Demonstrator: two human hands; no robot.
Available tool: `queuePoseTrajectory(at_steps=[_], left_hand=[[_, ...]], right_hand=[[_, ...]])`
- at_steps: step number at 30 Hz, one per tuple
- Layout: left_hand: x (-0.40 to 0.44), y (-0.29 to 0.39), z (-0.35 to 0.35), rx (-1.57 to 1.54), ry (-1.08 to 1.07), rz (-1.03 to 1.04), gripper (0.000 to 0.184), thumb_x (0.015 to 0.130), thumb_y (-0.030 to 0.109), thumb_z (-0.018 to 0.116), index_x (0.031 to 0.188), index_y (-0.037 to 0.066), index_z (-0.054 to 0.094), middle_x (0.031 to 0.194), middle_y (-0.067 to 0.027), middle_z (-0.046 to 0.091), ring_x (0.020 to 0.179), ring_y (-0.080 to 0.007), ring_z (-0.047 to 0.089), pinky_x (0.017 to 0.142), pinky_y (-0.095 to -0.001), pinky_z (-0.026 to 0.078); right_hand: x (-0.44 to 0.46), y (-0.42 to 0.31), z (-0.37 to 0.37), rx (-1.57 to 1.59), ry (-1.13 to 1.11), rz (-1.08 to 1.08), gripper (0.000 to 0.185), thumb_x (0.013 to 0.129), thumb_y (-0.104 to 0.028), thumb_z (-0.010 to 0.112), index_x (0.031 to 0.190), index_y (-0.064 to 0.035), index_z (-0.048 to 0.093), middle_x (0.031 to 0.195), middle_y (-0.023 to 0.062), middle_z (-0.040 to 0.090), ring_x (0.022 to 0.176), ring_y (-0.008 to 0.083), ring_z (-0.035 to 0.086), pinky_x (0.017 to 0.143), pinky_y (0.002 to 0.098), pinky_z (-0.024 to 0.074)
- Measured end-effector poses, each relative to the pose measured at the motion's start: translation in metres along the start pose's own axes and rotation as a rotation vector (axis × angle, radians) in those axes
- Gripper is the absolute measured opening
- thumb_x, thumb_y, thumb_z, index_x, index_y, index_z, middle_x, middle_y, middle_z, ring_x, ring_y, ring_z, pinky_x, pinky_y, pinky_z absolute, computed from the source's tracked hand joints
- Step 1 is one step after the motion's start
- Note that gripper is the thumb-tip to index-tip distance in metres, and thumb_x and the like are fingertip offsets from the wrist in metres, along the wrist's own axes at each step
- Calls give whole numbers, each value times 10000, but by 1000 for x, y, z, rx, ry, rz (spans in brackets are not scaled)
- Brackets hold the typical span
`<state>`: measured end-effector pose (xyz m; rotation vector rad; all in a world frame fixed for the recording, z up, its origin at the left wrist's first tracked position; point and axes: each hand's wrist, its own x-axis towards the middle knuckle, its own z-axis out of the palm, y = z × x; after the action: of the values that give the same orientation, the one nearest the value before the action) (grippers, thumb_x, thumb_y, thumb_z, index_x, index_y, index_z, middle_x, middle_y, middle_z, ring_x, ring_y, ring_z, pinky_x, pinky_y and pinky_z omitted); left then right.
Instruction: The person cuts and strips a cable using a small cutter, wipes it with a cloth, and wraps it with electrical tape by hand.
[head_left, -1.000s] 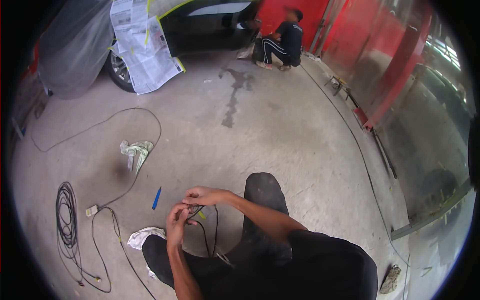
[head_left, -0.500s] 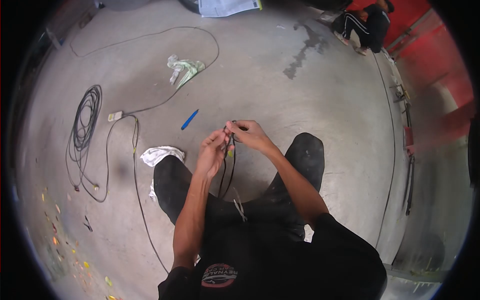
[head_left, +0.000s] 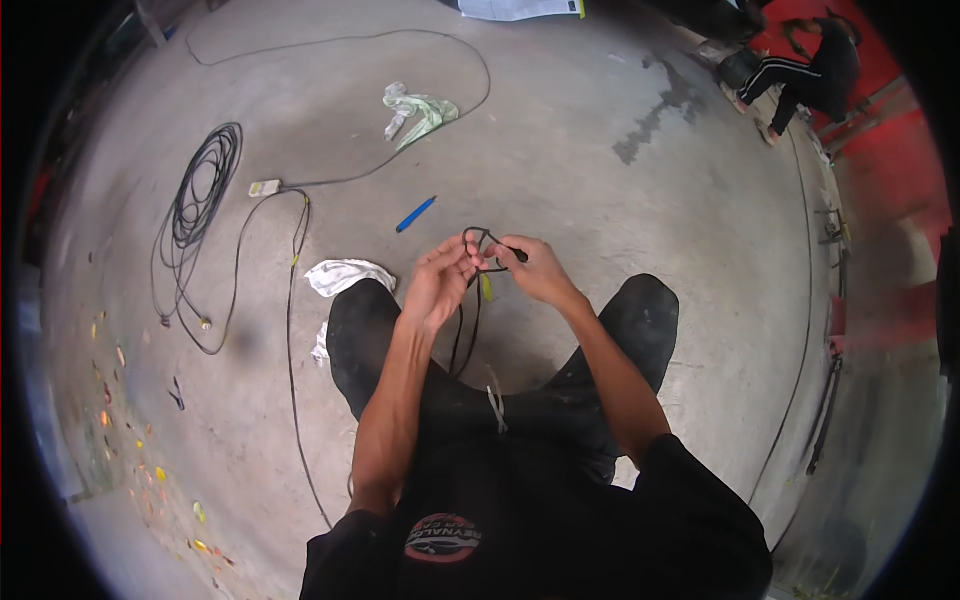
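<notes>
The left hand [head_left: 438,284] and right hand [head_left: 535,270] pinch a looped black cord [head_left: 476,318] between the knees — the grip's details too small to tell; farther off, a co-worker [head_left: 810,75] crouches, face blurred — the newspaper sheet [head_left: 520,9] is cut off.

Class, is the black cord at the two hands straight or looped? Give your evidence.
Looped: the black cord bends round into a ring between the left hand and right hand, with two lengths trailing below.
</notes>
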<state>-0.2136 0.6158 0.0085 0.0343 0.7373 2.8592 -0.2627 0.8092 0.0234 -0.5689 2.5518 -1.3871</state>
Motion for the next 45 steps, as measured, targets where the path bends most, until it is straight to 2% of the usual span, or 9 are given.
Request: queuePoseTrajectory(at_steps=[6, 9, 12, 21, 27, 30, 33, 36, 45], left_hand=[[1, 0, 0, -83, 3, 12, 209, 975, 65, 575, 1150, -46, 605, 945, -79, 644, 794, -154, 539, 763, -294, 462], [-1, 4, 6, -19, 41, 16, 206, 984, 65, 563, 1156, -39, 606, 1020, -119, 675, 779, -157, 540, 750, -293, 462], [-1, 7, 5, 24, 65, 11, 202, 1000, 70, 541, 1165, -30, 600, 1128, -178, 692, 818, -177, 610, 791, -300, 500], [-2, 12, 11, 306, 100, 54, 222, 989, 109, 597, 1171, 23, 505, 1155, -225, 688, 922, -231, 691, 836, -320, 503], [-6, -7, 28, 349, 51, 75, 267, 946, 52, 666, 1151, 37, 497, 1089, -167, 707, 895, -200, 685, 827, -308, 508], [-1, -21, 22, 341, 86, 126, 327, 911, 12, 706, 1158, 57, 495, 1032, -116, 717, 867, -159, 674, 774, -286, 515], [-1, -22, 20, 380, 121, 160, 351, 895, -9, 725, 1148, 74, 496, 997, -84, 721, 847, -121, 661, 728, -253, 512], [-3, -22, 26, 424, 215, 194, 355, 883, -35, 730, 1126, 82, 498, 983, -75, 719, 825, -107, 654, 726, -235, 506], [0, -27, 32, 521, 218, 304, 363, 887, -87, 691, 1101, 74, 445, 966, -89, 728, 814, -97, 647, 712, -230, 497]], right_hand=[[-1, -20, -5, 45, -57, 171, 308, 983, -328, 608, 1009, -55, 747, 923, 102, 738, 840, 193, 654, 796, 334, 503], [3, -14, -6, 246, -41, 194, 316, 991, -321, 601, 1034, -39, 736, 820, 37, 684, 754, 149, 589, 734, 312, 483], [5, -19, -24, 484, 6, 234, 285, 1023, -235, 528, 1090, -21, 704, 721, -41, 489, 720, 75, 454, 705, 268, 416], [0, -45, -54, 1048, -91, 196, 401, 947, -117, 472, 1316, 38, 497, 781, -21, 471, 751, 105, 458, 747, 281, 413], [0, -54, -36, 1052, -78, 187, 411, 928, -105, 474, 1315, 32, 480, 829, 1, 527, 831, 133, 538, 809, 296, 446], [7, -22, -32, 1106, -202, 122, 361, 962, -138, 480, 1291, 4, 525, 870, 11, 565, 911, 151, 579, 869, 309, 458], [3, -36, -23, 641, 3, 78, 273, 995, -162, 505, 1218, -44, 610, 933, 19, 592, 955, 156, 592, 885, 314, 463], [2, -38, -21, 187, 254, -153, 177, 988, -145, 578, 1116, -86, 684, 995, 18, 601, 978, 153, 589, 859, 315, 476], [-7, -51, -42, -136, 154, -331, 181, 850, -118, 735, 1027, -134, 704, 1011, 54, 578, 992, 253, 585, 831, 359, 487]])
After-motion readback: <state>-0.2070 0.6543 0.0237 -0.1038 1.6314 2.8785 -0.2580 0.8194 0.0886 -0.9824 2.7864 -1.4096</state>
